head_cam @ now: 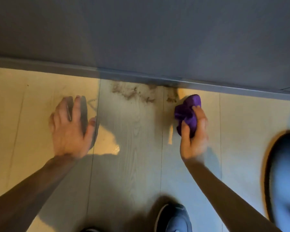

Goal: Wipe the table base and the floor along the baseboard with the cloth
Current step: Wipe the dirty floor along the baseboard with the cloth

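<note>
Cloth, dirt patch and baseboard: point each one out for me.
cloth (188, 111), head view, on the bunched purple fabric above the fingers.
dirt patch (134, 91), head view, on the brown smudge's middle.
baseboard (57, 67), head view, on its grey face.

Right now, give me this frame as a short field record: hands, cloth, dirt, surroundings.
left hand: open, fingers spread, held over the floor; contact unclear
right hand: closed on bunched purple cloth
dirt: brown dust patch on the floor against the baseboard, left of the cloth, between the hands
floor: pale wood-grain planks
table base: round dark-rimmed disc, right edge, blurred
shoe: bottom centre
</note>
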